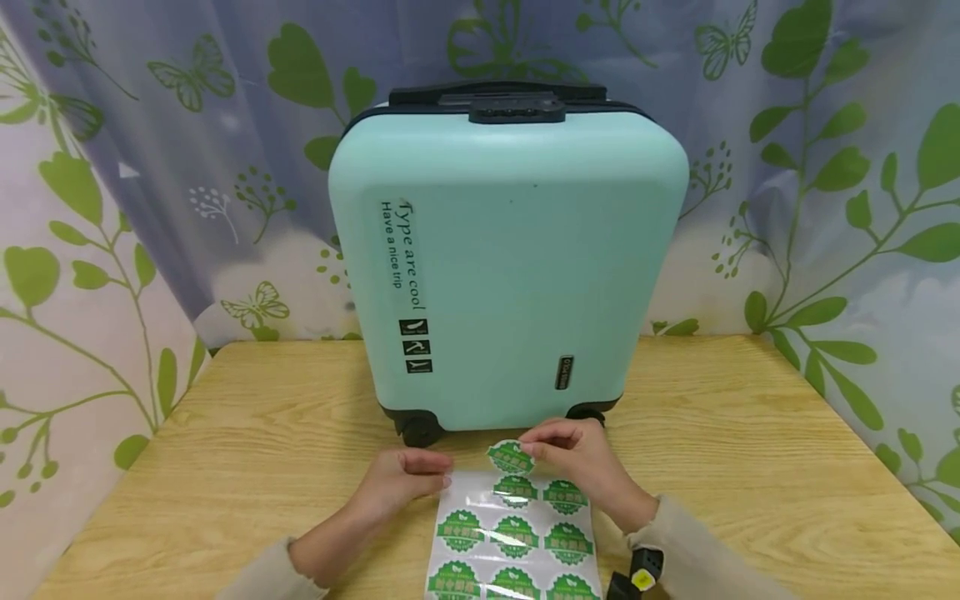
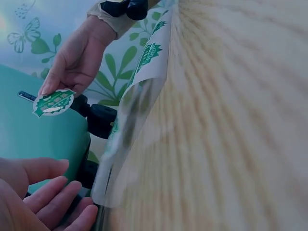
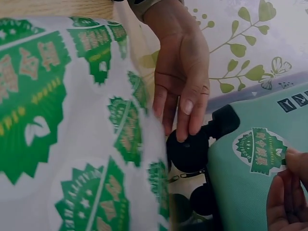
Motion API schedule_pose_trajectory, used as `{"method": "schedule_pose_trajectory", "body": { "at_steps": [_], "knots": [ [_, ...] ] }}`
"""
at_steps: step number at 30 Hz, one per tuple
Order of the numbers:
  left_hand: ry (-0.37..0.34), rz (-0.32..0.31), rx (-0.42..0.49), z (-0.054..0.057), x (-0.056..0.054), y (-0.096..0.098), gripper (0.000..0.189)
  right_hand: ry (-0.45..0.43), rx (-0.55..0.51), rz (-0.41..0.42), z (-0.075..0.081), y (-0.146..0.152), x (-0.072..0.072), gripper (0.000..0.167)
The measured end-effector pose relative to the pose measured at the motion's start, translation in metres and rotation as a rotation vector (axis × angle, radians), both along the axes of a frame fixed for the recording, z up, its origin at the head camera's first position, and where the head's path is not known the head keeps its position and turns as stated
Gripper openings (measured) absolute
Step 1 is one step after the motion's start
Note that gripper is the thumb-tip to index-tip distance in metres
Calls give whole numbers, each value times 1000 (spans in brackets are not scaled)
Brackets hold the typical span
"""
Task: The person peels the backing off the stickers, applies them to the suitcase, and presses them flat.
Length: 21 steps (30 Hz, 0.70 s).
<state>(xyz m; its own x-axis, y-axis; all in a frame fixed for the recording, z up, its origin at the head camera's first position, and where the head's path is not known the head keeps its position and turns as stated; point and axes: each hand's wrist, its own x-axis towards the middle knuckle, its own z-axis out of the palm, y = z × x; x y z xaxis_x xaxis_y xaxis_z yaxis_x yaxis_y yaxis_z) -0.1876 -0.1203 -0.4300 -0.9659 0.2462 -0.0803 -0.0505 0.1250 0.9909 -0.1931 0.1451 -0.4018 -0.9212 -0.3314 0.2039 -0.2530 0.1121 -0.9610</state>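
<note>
1. Firmly pinched by the right hand, a loose sticker, near the sticker sheet, before the suitcase!
2. Nothing gripped by the left hand: fingers loosely extended beside the sheet.

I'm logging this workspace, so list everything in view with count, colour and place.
Suitcase: one, mint green, upright on the table
Handle: one, black, suitcase top
Lettering: two lines, black, suitcase front, left side
Pictogram squares: three, black, below the lettering
Wheels: two in the head view, black, suitcase bottom
Sticker sheet: one, white, before the suitcase
Stickers on the sheet: eight in the head view, green, bottom row cut by the frame
Lifted sticker: one, green, pinched by the right hand
Table: one, wood-coloured, underneath
Backdrop: bluish and white, green leaves, behind
Sleeves: two, beige
Left hand: one, by the sheet's upper left corner
Right hand: one, above the sheet's top edge
</note>
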Motion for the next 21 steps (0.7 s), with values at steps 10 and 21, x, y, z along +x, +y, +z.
{"method": "schedule_pose_trajectory", "body": {
  "at_steps": [10, 21],
  "knots": [
    [-23, -61, -43, 13, -2, -2, 32, -65, 51, 21, 23, 10, -4, 25],
    [37, -122, 14, 40, -8, 10, 33, -92, 129, 24, 43, 12, -7, 23]
  ]
}}
